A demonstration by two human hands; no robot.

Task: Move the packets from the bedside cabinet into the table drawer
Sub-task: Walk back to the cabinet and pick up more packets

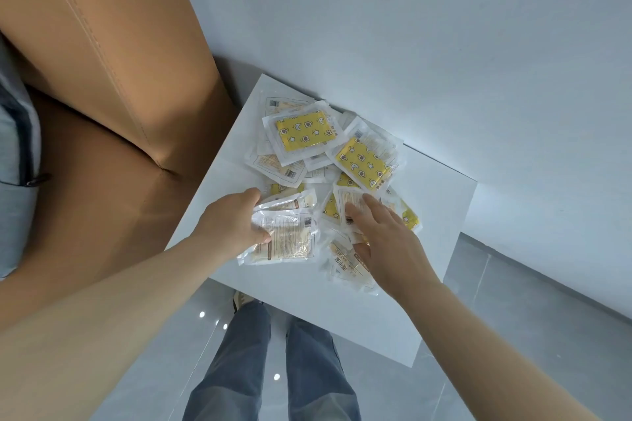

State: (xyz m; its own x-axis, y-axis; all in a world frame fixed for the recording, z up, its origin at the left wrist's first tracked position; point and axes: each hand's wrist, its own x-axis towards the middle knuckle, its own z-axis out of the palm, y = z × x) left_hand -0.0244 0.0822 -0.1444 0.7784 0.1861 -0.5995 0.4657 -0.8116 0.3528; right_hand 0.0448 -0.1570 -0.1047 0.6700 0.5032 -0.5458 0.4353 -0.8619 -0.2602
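White top of the bedside cabinet [222, 178], and it is covered: a pile of packets [328, 161] sits heaped toward the back corner, crinkly clear wrappers overlapping every which way. Some show yellow fronts with stars and moons, others their printed backs and barcodes.

Left hand [232, 219] is in on the near left edge of the heap, fingers curled over the far side and thumb clamped on top of a small stack [285, 237] of clear packets, printed side up. Right hand [386, 243] is spread flat over the near right of the pile, fingers [376, 207] straight and resting on one pale packet, nothing gripped. Its thumb tip dips in among the wrappers, and more packets lie under the palm.

Tight quarters around this cabinet. A brown padded headboard [102, 44] stands hard against its left side, with a grey pillow [13, 147] at the far left edge of view. A pale grey wall [444, 27] runs right behind the pile, the rearmost packets lying close to it. Below, glossy grey floor tiles [513, 301], and the person's blue jeans [239, 369] and one shoe [242, 299] right at the cabinet's front edge.
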